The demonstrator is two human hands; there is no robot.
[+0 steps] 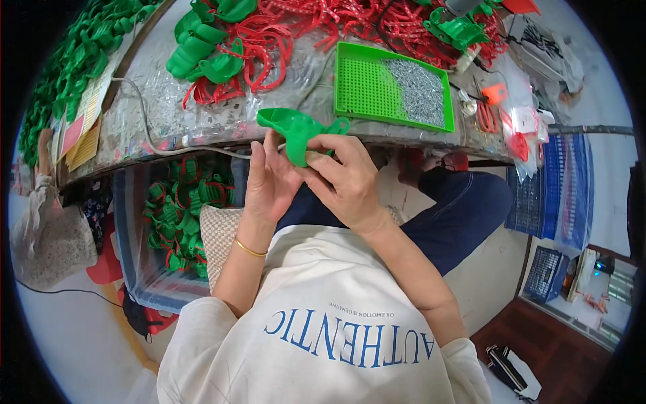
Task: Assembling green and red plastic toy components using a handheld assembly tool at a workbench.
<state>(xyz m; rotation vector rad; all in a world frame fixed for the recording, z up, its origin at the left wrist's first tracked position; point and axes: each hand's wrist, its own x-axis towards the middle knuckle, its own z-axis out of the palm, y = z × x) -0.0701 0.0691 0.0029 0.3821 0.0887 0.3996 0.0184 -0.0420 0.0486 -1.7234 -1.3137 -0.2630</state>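
Observation:
A molded green plastic part, with a scooped, flared end and a small looped tab, is held between my hands just off the table's near edge. My right hand is closed on its near side, fingers bent and thumb pressed in. On the other side, the fingers of my left hand rest against and partly behind the part, with the thumb standing away from it. Where those fingertips touch is partly hidden. Whether anything small sits between the fingers cannot be made out.
A bright green tray of small silvery metal pieces lies ahead. Red straps and green parts cover the far table. Left of my legs stands a blue bin of green-and-red pieces. Another person's sleeve shows far left.

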